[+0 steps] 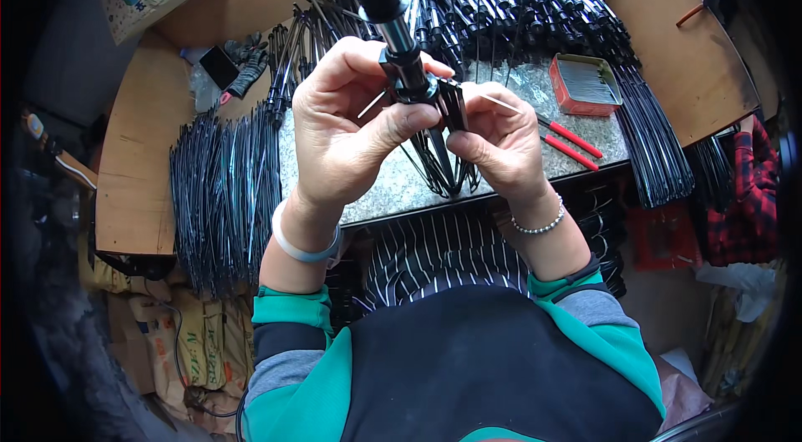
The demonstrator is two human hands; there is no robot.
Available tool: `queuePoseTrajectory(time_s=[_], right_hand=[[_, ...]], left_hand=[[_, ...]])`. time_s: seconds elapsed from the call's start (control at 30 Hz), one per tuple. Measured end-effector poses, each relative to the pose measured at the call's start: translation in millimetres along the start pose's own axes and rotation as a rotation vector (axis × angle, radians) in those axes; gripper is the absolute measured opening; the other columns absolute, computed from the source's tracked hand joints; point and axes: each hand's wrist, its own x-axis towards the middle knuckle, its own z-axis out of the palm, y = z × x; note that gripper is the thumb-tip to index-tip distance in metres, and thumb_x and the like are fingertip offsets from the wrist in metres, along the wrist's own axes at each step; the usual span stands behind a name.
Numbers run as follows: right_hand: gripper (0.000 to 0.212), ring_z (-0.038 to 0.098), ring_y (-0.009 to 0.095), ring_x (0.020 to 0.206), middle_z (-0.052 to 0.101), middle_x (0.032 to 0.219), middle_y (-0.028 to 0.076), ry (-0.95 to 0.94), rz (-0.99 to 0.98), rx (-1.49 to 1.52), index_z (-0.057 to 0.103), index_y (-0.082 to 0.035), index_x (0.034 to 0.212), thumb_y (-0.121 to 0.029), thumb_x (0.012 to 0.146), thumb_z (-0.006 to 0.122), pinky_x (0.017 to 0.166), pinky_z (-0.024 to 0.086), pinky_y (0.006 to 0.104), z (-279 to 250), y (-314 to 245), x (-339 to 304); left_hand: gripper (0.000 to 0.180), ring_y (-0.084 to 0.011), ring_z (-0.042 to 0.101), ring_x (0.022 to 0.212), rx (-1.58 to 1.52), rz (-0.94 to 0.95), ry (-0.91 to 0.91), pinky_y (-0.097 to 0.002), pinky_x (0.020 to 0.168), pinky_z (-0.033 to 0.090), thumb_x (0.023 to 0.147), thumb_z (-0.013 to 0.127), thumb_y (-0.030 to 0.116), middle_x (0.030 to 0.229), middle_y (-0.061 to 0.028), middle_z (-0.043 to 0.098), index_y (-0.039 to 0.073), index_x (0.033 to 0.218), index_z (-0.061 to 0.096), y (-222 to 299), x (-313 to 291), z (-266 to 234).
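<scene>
Upright in front of me is a folding umbrella frame point(399, 48), its thick black-and-silver shaft end up and its thin black ribs point(434, 160) folded downward. My left hand point(338, 129) is closed around it, thumb and fingers gripping just below the thick shaft. With thumb and forefinger, my right hand point(501, 139) pinches the ribs at their upper joint. A thin pale wire point(501, 104) sticks out by the right fingers, and another thin piece point(372, 104) shows by the left palm; I cannot tell whether they are one. The fingertips hide the joint itself.
Red-handled pliers point(572, 146) and a red box of thin metal wires point(586, 84) lie right on the speckled tabletop point(351, 179). Umbrella frames are heaped at the back point(501, 3), left point(225, 191) and right point(656, 137). Wooden side boards point(138, 158) enclose the table. A phone point(219, 68) and gloves point(248, 64) lie back left.
</scene>
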Motion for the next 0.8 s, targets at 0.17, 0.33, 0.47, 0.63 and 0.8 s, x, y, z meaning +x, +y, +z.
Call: queuePoseTrajectory(time_s=[0.17,0.33,0.47,0.63,0.8], right_hand=[[0.031,0.057,0.019,0.092,0.058,0.100,0.013,0.088,-0.245,-0.364,0.059,0.004,0.105,0.009,0.074,0.064,0.082,0.046,0.0308,10,5,-4],[0.043,0.058,0.024,0.088,0.057,0.102,0.014,0.060,-0.539,-0.867,0.061,0.002,0.110,0.013,0.068,0.063,0.076,0.047,0.0320,9,8,-9],[0.043,0.056,0.028,0.097,0.053,0.110,0.017,-0.027,-0.573,-0.945,0.057,0.001,0.116,0.012,0.074,0.059,0.083,0.046,0.0348,2,9,-11],[0.048,0.056,0.030,0.099,0.054,0.112,0.018,-0.030,-0.574,-1.036,0.053,0.000,0.122,0.012,0.076,0.056,0.085,0.046,0.0368,5,10,-12],[0.052,0.059,0.031,0.098,0.054,0.114,0.022,0.040,-0.623,-1.173,0.041,0.003,0.130,0.008,0.080,0.055,0.083,0.048,0.0372,14,20,-11]], left_hand=[[0.030,-0.0241,0.062,0.093,0.050,0.030,-0.024,-0.0343,0.086,0.051,0.074,0.066,-0.008,0.104,-0.0196,0.059,0.001,0.094,0.046,0,-1,3],[0.030,-0.0259,0.061,0.096,-0.032,-0.040,0.088,-0.0347,0.084,0.051,0.074,0.066,-0.010,0.103,-0.0208,0.059,0.001,0.093,0.045,3,-2,16],[0.031,-0.0274,0.063,0.093,0.148,0.109,0.044,-0.0356,0.080,0.054,0.073,0.066,-0.011,0.096,-0.0211,0.062,-0.001,0.095,0.045,-3,-6,11],[0.033,-0.0242,0.064,0.087,0.365,0.270,0.154,-0.0329,0.077,0.055,0.072,0.068,-0.011,0.094,-0.0191,0.063,-0.006,0.098,0.049,-11,-8,17],[0.032,-0.0210,0.065,0.086,0.418,0.253,0.253,-0.0294,0.076,0.054,0.072,0.070,-0.007,0.093,-0.0171,0.063,-0.006,0.098,0.051,-16,-5,26]])
